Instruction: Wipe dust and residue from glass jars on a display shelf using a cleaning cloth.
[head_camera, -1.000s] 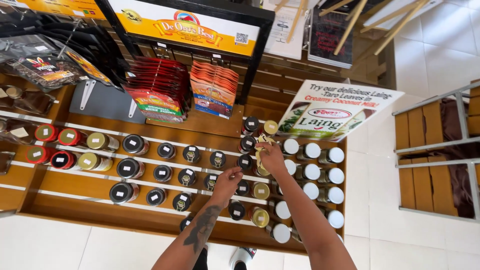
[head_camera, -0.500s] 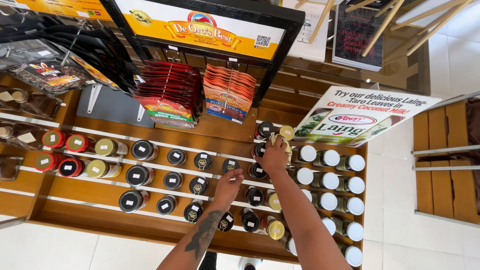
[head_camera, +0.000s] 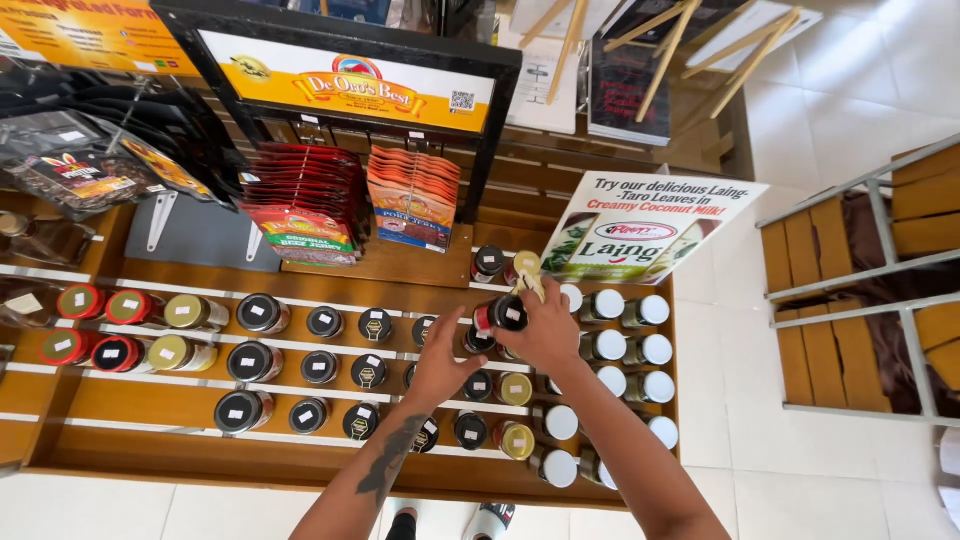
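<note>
Stocking or straightening jars on a stepped wooden rack, judging by the rows of lids facing up. Right hand closed around a black-lidded jar, lifted a little above the middle rows, just in front of a gold-lidded jar near the back. Left hand spread, fingers apart, resting on or just over the black-lidded jars beside it; holding nothing, as far as can be seen. Best done slowly: keep the grip low on the jar's body, not on the lid alone, and bring it straight down into an open slot between the white rails. Worth steadying the neighbours with the left hand, since the rows stand close and a nudge could tip one into the next. Keep to the matching row: black lids in the middle, white-lidded jars to the right, red-lidded jars far left. Mind the tilted sign just behind, and the packets hanging above the back row, when drawing the arm away.
</note>
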